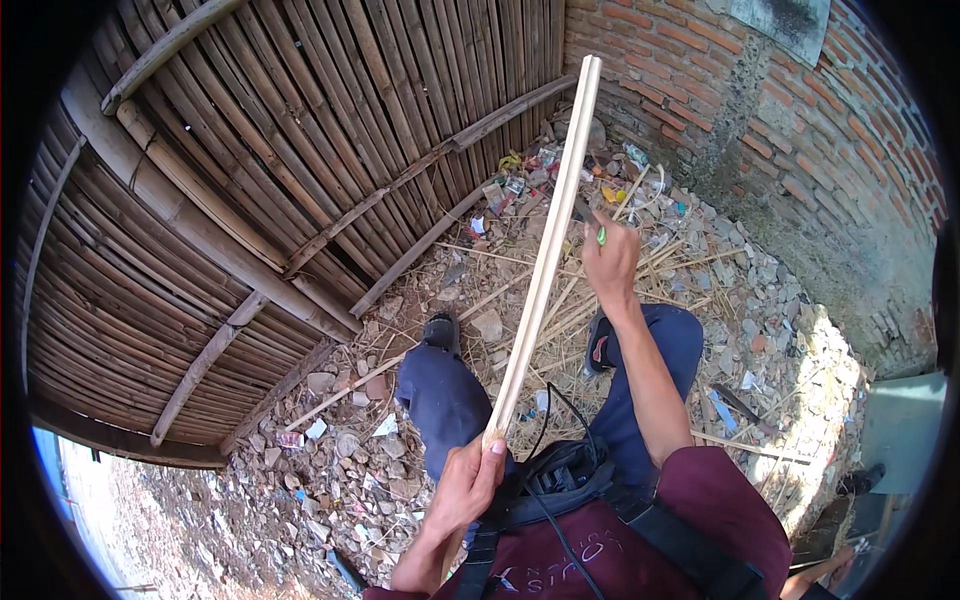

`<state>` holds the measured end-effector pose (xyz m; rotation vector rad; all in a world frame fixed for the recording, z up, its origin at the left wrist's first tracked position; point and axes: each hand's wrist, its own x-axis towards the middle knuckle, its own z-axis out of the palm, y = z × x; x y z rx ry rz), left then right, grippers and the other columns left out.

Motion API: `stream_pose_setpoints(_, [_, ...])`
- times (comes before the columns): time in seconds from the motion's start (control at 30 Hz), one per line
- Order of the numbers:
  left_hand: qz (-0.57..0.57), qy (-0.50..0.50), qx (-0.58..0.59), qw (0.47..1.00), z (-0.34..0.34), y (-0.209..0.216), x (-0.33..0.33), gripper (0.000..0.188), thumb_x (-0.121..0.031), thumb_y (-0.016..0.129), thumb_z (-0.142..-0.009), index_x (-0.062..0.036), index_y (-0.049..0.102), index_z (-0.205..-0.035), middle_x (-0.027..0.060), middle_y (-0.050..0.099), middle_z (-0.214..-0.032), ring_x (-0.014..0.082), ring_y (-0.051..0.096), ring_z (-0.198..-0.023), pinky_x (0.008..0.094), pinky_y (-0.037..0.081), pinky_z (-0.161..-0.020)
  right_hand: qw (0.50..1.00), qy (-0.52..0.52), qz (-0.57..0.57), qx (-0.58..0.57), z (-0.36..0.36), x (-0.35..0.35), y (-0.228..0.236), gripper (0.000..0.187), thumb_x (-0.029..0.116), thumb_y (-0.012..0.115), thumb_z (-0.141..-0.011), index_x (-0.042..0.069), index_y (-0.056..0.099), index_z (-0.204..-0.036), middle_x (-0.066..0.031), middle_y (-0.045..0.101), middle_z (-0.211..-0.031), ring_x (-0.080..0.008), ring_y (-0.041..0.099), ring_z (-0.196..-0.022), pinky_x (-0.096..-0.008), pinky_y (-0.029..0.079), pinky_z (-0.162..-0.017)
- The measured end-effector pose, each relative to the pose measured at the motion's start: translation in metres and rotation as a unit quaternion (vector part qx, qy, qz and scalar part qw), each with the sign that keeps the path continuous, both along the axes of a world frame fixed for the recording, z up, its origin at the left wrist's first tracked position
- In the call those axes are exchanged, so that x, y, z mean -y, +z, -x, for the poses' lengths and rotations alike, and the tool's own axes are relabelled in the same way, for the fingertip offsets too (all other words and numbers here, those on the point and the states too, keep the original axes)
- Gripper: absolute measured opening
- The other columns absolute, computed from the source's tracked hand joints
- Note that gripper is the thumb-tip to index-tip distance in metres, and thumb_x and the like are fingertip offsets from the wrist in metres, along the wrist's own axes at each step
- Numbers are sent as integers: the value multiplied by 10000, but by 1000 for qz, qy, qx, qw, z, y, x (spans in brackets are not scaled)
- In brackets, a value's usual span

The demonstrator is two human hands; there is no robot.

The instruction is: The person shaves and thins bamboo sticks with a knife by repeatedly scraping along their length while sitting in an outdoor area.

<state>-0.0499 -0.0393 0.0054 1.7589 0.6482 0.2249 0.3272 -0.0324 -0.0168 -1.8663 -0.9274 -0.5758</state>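
A long pale strip of split bamboo [552, 245] slants up and away from my lap, grooved along its length. My left hand [473, 480] is closed round its lower, near end. Partway up, on the strip's right side, my right hand [611, 255] grips a knife [601, 236] with a bit of green showing at the handle. Its dark blade points toward the strip; whether it touches the bamboo I cannot tell. Most of the handle is hidden in my fist.
A bamboo-slat wall [270, 130] rises on the left, a brick wall [680, 70] on the right. Rubble [370, 480], bamboo offcuts [490, 297] and litter [520, 180] cover the ground around my feet. Another person's arm [830, 572] shows at the lower right.
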Motion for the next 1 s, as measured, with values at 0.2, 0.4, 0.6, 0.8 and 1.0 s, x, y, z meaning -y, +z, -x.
stream_pose_setpoints(0.2, [34,-18,24,999,7,-8,9,428,-295,455,-1173,-15,547,-863,37,500,-601,158,490,-548,367,411,-544,1000,4,7,-22,-25,11,4,209,110,625,-913,-40,739,-824,-231,618,-609,-392,664,-570,-466,470,-575])
stream_pose_setpoints(0.4, [124,73,71,987,9,-22,-24,470,-391,432,-1182,-74,504,-842,-44,460,-618,49,395,-495,253,322,-453,989,106,-7,-103,-3,24,-5,144,28,566,-887,-36,638,-780,-219,598,-642,-394,639,-572,-453,443,-567])
stream_pose_setpoints(0.6, [162,59,69,983,-12,-16,-30,479,-448,403,-1181,-90,482,-872,-45,428,-630,43,369,-481,245,302,-423,973,218,72,16,70,17,-3,55,63,657,-828,35,701,-813,-170,657,-652,-361,676,-583,-448,476,-536])
stream_pose_setpoints(0.8, [196,27,82,977,-26,-11,-26,480,-441,399,-1183,-88,463,-865,-39,407,-621,47,368,-477,246,317,-418,962,257,54,72,93,11,-2,132,99,700,-763,76,698,-893,-128,679,-647,-323,698,-558,-445,498,-501])
stream_pose_setpoints(1.0, [263,-32,101,959,-23,-19,-23,466,-433,380,-1188,-111,415,-852,-47,351,-608,52,327,-466,241,300,-406,974,220,25,45,72,11,10,60,73,672,-838,25,706,-852,-161,675,-693,-371,682,-595,-456,521,-543])
